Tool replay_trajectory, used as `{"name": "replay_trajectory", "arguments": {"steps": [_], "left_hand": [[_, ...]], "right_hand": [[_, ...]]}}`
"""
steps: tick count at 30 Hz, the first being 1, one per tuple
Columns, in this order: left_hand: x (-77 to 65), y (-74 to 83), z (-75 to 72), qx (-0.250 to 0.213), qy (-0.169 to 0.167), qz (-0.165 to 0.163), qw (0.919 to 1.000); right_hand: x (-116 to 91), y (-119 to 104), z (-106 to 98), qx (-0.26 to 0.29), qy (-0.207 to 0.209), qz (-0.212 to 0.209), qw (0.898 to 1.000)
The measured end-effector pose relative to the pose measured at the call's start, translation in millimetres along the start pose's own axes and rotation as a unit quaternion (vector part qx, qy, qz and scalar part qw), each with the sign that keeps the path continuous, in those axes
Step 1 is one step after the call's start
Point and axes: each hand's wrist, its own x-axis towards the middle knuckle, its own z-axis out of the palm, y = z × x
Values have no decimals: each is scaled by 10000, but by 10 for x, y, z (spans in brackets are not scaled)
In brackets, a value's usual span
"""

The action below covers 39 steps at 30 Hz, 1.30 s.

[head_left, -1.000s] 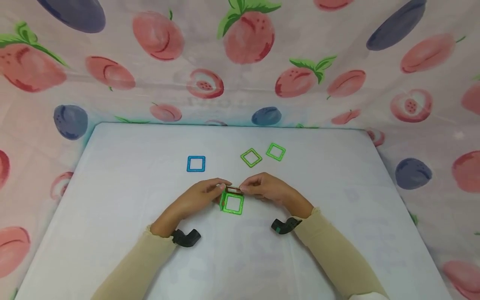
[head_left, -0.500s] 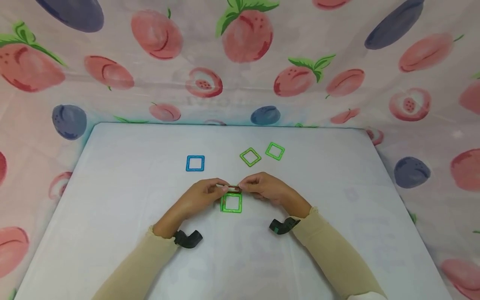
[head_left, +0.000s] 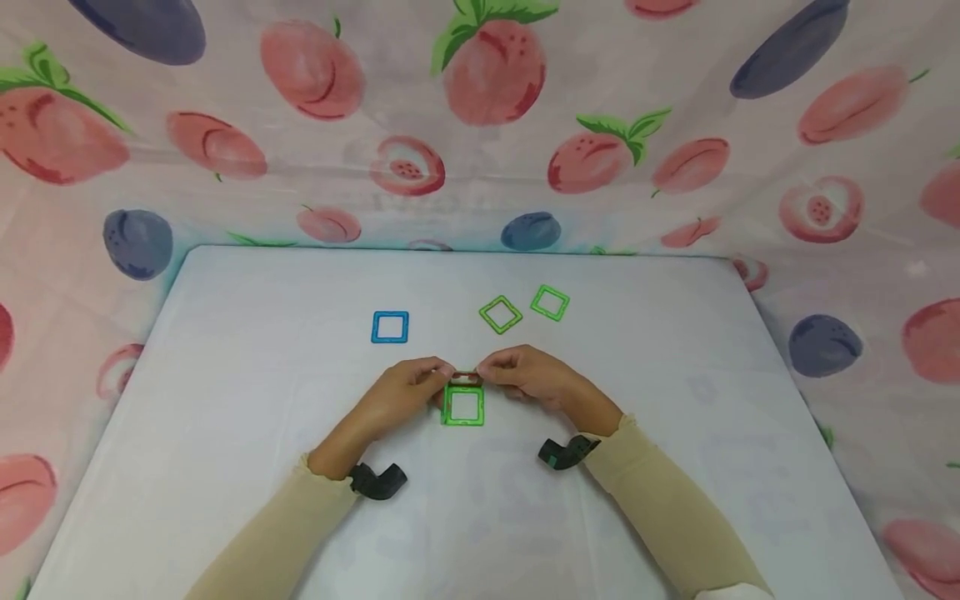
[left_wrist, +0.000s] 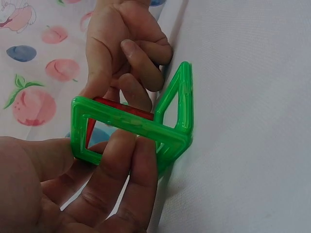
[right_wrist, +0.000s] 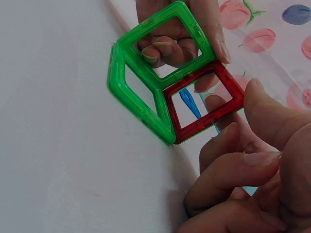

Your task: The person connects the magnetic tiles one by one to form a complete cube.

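Observation:
Three square magnetic tile frames meet edge to edge in a corner shape. One green tile lies flat on the table, and a second green tile stands upright along its left side. A red tile stands along the far edge and touches both. My left hand pinches the upright green tile by its upper part, thumb on one face and fingers on the other. My right hand holds the red tile by its top right corner between thumb and forefinger, while its other fingers curl loosely below.
Beyond the hands lie a blue tile frame, a yellow-green one and a light green one. A fruit-printed cloth rises behind the white table. A black wrist mount sits at the left cuff.
The upright green tile and red tile have straightened against each other, and the joined tiles turned slightly square to the table. My left fingertips shifted a little; the right hand barely moved.

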Motion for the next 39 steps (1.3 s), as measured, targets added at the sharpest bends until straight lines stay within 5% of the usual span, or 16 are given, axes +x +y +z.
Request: {"name": "replay_trajectory", "arguments": {"steps": [7,12,18,25,30,35,39], "left_hand": [[-1,16,-5,-10,73,-28,10000],[10,10,-10,-83,12,-117,9999],[24,11,-17,-190,-28,-163,9997],[26,21,-33,-240,-26,-215,9995],[20,26,-17,-230,-22,-110,9997],[25,29,-14,-197,-22,-67,9998],[35,22,-25,-147,7,-119,9998]], "right_hand": [[118,-207,-160,-127,-182,87,9997],[383,-661,-238,-1288,-59,-255,9913],[937,-1106,-199,-2639,-376,-272,9634],[1466,-1172,-19,-3507,-437,-365,9348],[1584,-1143,129,-3925,-96,-512,9183],[1607,-1185,242,-4654,287,-468,8834],[1614,-1253,290,-5085,116,-364,8602]]}}
